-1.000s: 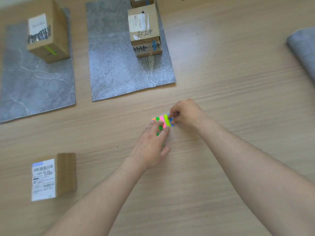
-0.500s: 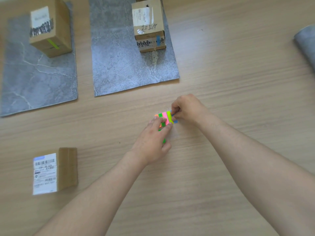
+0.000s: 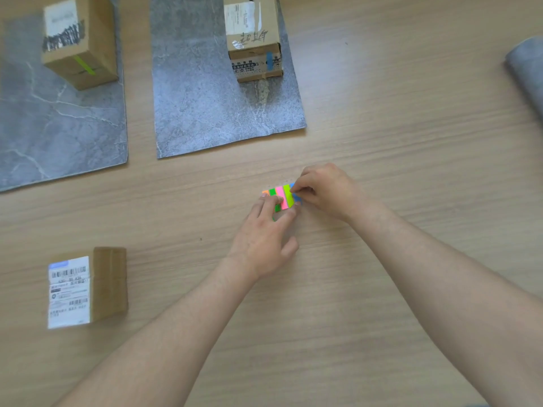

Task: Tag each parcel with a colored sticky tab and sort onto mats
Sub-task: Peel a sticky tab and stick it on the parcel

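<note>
Neon sticky tabs (image 3: 282, 198) lie mid worktop (image 3: 396, 118), pressed by the flat-fingered left hand (image 3: 261, 242). The right hand (image 3: 326, 189) pinches the blue tab (image 3: 297, 198).

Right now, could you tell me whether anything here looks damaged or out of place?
The middle mat has a pale scuffed patch in front of its parcel, whose label looks torn. The mat at the right edge seems rolled, not flat.
</note>
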A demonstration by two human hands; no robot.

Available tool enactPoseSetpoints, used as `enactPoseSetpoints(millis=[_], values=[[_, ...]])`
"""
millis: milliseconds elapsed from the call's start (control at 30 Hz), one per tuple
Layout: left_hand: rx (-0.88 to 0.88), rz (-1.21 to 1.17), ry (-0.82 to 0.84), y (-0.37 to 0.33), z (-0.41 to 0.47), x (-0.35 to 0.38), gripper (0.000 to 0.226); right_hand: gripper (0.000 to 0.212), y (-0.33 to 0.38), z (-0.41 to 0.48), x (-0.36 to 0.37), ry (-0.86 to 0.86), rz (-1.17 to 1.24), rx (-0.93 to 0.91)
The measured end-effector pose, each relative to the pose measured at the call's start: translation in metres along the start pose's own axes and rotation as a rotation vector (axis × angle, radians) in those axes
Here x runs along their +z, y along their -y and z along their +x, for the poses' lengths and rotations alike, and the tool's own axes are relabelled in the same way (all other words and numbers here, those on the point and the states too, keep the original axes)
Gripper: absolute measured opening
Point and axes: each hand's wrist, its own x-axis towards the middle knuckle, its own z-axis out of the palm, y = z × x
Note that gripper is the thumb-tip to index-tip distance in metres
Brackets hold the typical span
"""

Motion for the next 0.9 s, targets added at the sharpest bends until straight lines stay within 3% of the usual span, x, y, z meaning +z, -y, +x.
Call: enactPoseSetpoints(millis=[167, 300, 400, 533, 633, 733, 800, 900], values=[[-0.028, 0.024, 0.018, -0.006, 0.000, 0.001, 0.070, 0.010, 0.002, -0.002, -0.003, 0.036, 0.028, 0.099], [-0.047, 0.024, 0.036, -0.008, 0.001, -0.001, 0.073, 0.013, 0.007, -0.004, 0.001, -0.063, 0.139, 0.263], [-0.050, 0.017, 0.021, -0.009, 0.002, 0.001, 0.077, 0.018, 0.009, -0.004, 0.011, -0.266, 0.309, 0.528], [-0.057, 0.025, 0.059, -0.006, 0.002, -0.001, 0.074, 0.021, 0.017, -0.003, 0.018, -0.824, 0.906, 0.927], [-0.022, 0.004, 0.058, -0.001, 0.008, -0.006, 0.074, 0.020, 0.029, -0.010, 0.011, -1.028, 1.119, 0.875], [-0.039, -0.278, -0.143, 0.006, 0.010, -0.015, 0.054, 0.020, 0.048, -0.019, 0.005, -1.018, 1.129, 0.713], [-0.268, -0.642, -0.346, 0.006, 0.007, -0.027, 0.028, 0.023, 0.066, -0.024, 0.004, -0.958, 1.014, 0.607], [-0.633, -1.343, -0.323, 0.007, -0.007, -0.054, 0.013, 0.029, 0.098, -0.030, 0.012, -0.808, 0.875, 0.424]])
